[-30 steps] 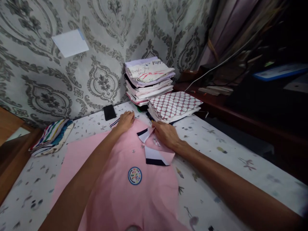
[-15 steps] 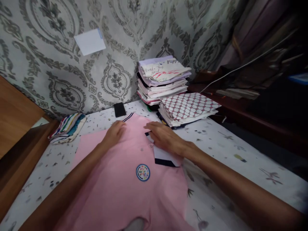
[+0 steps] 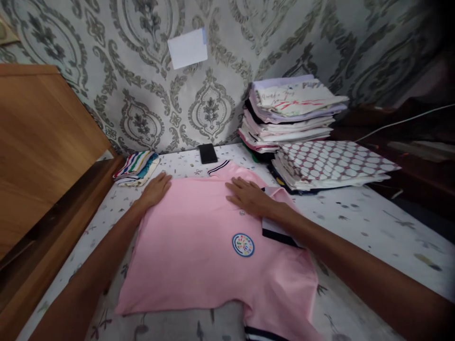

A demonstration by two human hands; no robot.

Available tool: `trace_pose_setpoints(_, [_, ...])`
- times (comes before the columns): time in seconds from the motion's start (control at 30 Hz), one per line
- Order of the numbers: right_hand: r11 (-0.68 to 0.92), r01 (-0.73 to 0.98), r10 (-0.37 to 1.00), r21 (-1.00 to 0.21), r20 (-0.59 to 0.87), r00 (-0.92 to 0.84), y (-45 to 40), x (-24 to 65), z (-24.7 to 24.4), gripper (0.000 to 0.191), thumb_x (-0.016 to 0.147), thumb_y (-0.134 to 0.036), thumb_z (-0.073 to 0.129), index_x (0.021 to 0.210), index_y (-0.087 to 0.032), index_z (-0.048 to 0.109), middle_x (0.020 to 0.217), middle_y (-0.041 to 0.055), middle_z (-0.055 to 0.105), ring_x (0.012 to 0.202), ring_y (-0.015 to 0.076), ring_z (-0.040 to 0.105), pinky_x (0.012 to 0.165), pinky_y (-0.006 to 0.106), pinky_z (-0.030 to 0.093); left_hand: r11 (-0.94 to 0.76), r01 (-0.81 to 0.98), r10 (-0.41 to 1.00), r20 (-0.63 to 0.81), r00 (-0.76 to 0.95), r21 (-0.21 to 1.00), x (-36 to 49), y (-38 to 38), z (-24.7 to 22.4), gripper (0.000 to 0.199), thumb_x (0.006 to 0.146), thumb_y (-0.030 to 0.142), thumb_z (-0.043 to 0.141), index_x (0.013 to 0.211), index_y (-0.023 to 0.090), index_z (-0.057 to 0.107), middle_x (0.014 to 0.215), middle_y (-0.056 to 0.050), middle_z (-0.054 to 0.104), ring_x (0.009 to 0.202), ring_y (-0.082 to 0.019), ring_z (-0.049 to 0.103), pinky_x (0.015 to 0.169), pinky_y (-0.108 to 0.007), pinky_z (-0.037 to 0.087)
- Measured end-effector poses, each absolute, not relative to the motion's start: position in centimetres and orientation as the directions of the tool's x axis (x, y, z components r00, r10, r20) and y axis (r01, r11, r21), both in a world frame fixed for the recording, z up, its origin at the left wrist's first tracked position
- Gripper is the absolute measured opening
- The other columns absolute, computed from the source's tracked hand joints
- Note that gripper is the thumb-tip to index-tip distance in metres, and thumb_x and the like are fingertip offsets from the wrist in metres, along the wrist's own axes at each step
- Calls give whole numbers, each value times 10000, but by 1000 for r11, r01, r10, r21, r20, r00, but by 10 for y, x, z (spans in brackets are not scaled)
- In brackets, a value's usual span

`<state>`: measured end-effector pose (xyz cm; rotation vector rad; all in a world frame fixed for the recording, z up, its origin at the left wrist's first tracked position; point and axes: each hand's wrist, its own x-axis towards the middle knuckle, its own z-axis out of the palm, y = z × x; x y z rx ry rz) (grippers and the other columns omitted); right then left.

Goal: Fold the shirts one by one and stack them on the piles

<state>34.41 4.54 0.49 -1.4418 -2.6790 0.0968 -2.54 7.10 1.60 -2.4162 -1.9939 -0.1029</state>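
Note:
A pink polo shirt (image 3: 199,241) lies spread on the patterned white sheet, its collar to the right and a round colourful badge (image 3: 243,245) on the chest. My left hand (image 3: 155,189) rests flat at the shirt's far left corner, fingers together and stretched out. Near the buttons and collar, my right hand (image 3: 249,195) presses on the cloth with its fingers spread. Part of the white and navy collar is under my right wrist. One sleeve with a dark striped cuff (image 3: 265,334) points toward me.
A tall stack of folded clothes (image 3: 291,113) stands by the wall, with a lower patterned pile (image 3: 337,163) before it. Small folded striped clothes (image 3: 137,168) sit at the left beside a wooden panel (image 3: 46,151). A black phone (image 3: 208,154) lies near the wall.
My left hand has moved left from near the collar to the shirt's far corner. The shirt's body now lies flatter. The view has turned left.

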Motion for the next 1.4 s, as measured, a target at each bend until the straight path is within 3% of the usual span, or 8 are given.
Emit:
trace_pose_setpoints(0.13, [539, 841, 842, -42, 57, -537, 37, 336, 13, 463, 1035, -345, 366, 1428, -126, 474, 1497, 227, 478, 1424, 340, 400, 1097, 537, 366, -149, 986, 982, 125, 138, 79, -19, 39, 19, 538, 1032, 352, 292, 1487, 106, 437, 1614, -177, 360, 1517, -271, 295, 1245, -460, 211])
trace_pose_setpoints(0.27, [546, 835, 830, 62, 94, -550, 0, 316, 21, 385, 1020, -220, 324, 1232, -85, 615, 1361, 254, 575, 1381, 372, 440, 1099, 565, 333, -305, 926, 952, 37, 305, 222, 13, -25, 11, 596, 1045, 468, 279, 1558, 170, 334, 1654, -125, 294, 1534, -235, 258, 1246, -429, 223])
trace_pose_setpoints(0.47, [803, 580, 596, -140, 204, -776, -81, 304, 15, 400, 1022, -252, 354, 1332, -146, 585, 1435, 197, 559, 1353, 306, 500, 1096, 521, 412, -258, 958, 965, -7, 261, 122, -3, -72, 2, 543, 1043, 396, 252, 1551, 228, 346, 1665, -76, 278, 1550, -204, 209, 1256, -460, 173])
trace_pose_setpoints(0.7, [823, 427, 520, -375, 194, -831, -141, 327, 17, 349, 1013, -339, 473, 1316, -266, 629, 1457, 98, 582, 1414, 253, 469, 1187, 533, 360, -35, 997, 997, 64, 31, 74, -47, -73, 18, 533, 954, 207, 350, 1476, 150, 440, 1565, -168, 439, 1468, -306, 365, 1196, -554, 274])
trace_pose_setpoints(0.8, [836, 402, 494, -373, 193, -848, -155, 325, 16, 366, 1001, -378, 522, 1338, -273, 618, 1471, 87, 575, 1412, 260, 475, 1199, 557, 338, -223, 966, 967, 158, 202, 129, -16, -83, 28, 440, 930, 178, 401, 1347, 193, 543, 1392, -133, 583, 1319, -268, 497, 1147, -454, 363])
trace_pose_setpoints(0.93, [871, 371, 452, -322, 229, -862, -164, 318, 18, 359, 995, -385, 537, 1328, -286, 629, 1479, 76, 568, 1378, 264, 516, 1171, 536, 397, -439, 880, 898, 81, 432, 182, 15, -88, 40, 235, 940, 306, 509, 1144, 250, 610, 1190, -80, 620, 1106, -247, 558, 985, -376, 463])
trace_pose_setpoints(1.27, [875, 355, 446, -329, 261, -856, -173, 322, 31, 334, 1026, -340, 432, 1257, -335, 673, 1403, 11, 638, 1311, 204, 581, 1137, 418, 469, -226, 974, 974, 9, 226, -8, -62, -81, 49, 238, 844, 196, 518, 1048, 236, 634, 1117, -86, 632, 1079, -293, 559, 953, -438, 443])
trace_pose_setpoints(1.4, [880, 358, 428, -313, 195, -882, -172, 315, 29, 301, 1007, -356, 498, 1232, -337, 696, 1400, 5, 639, 1297, 225, 595, 1115, 449, 489, -307, 950, 949, 89, 302, 62, -18, -69, 46, 208, 901, 230, 487, 1068, 231, 612, 1159, -91, 632, 1093, -269, 553, 989, -411, 435])
